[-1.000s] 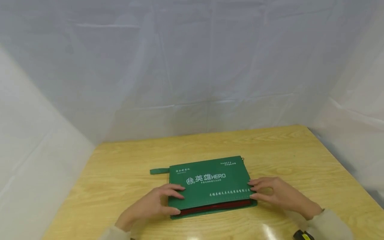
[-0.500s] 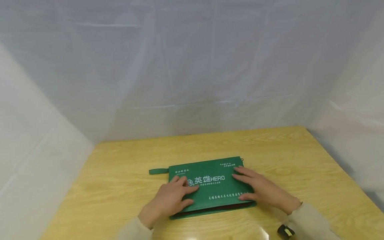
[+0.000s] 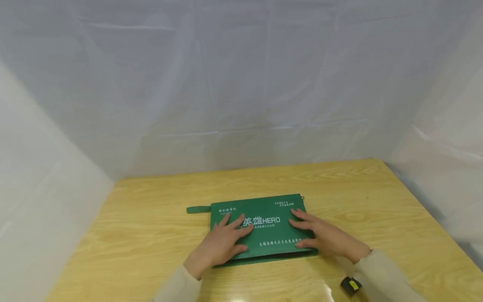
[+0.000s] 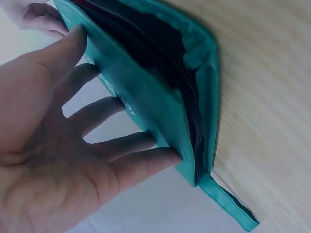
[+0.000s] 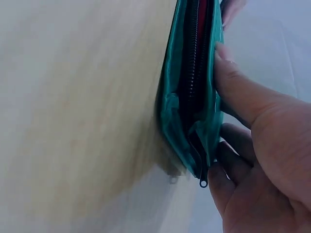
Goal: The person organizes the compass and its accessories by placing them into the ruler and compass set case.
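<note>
A flat green zip case (image 3: 260,205) with white lettering, including HERO, lies on the table with a short strap (image 3: 198,209) at its left end. My left hand (image 3: 220,245) rests on the left part of its cover, fingers spread. On the right part of the cover lie the fingertips of my right hand (image 3: 328,237). Along the near side, dark zip teeth (image 4: 146,41) stand apart from the green outer edge in the left wrist view. A small metal zip pull (image 5: 203,183) hangs at the right end, close to my right fingers, in the right wrist view.
The wooden table (image 3: 151,197) extends around the case. White sheeting (image 3: 241,84) rises behind it and at both sides. A small black object with a yellow patch (image 3: 351,286) is at my right sleeve.
Both hands have moved from the case's left and right edges onto its cover. The red-lined gap along the near side looks narrower, and the fingers are more spread.
</note>
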The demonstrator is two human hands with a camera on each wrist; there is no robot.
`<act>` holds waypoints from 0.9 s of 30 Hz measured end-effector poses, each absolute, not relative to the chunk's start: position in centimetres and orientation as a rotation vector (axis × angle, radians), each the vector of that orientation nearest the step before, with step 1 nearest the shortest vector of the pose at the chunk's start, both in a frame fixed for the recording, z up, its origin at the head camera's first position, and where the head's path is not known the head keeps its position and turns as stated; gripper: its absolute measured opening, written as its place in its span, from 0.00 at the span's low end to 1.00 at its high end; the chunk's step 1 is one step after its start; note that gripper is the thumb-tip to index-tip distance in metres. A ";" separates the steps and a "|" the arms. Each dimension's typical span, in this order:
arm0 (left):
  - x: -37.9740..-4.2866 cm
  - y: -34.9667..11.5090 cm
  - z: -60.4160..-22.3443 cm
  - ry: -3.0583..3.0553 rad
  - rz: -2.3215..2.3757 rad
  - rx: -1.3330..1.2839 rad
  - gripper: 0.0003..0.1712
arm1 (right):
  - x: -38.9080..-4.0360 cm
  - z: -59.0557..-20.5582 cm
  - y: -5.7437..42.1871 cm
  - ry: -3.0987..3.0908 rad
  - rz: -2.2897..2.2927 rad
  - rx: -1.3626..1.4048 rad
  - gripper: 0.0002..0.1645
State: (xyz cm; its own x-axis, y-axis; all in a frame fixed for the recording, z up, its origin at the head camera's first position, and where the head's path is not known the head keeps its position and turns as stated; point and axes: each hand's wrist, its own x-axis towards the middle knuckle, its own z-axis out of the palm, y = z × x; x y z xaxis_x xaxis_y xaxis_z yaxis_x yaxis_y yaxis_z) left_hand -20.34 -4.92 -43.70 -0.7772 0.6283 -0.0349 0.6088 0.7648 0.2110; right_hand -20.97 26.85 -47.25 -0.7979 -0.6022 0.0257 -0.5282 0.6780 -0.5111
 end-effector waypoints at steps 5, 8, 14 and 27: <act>-21.6 -4.8 -43.6 2.864 0.335 0.957 0.29 | -22.4 -47.1 26.6 2.730 -0.775 -0.925 0.43; -22.2 -4.4 -43.5 2.896 0.349 0.928 0.28 | -22.9 -46.7 26.4 2.725 -0.777 -0.927 0.42; -23.1 -2.9 -43.1 2.926 0.310 0.801 0.39 | -23.3 -46.4 26.4 2.701 -0.812 -0.930 0.42; -24.5 -1.0 -43.4 2.973 -0.064 0.598 0.50 | -24.9 -47.7 27.1 2.671 -0.905 -0.892 0.44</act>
State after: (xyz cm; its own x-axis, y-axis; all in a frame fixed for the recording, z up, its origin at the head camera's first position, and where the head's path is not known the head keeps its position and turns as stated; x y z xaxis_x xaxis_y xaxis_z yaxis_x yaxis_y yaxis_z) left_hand -24.50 -1.03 -43.44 -0.9166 0.3830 -0.1145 0.3875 0.9216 -0.0198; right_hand -24.91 27.09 -47.72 -0.8029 -0.5959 0.0184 -0.4842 0.6338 -0.6031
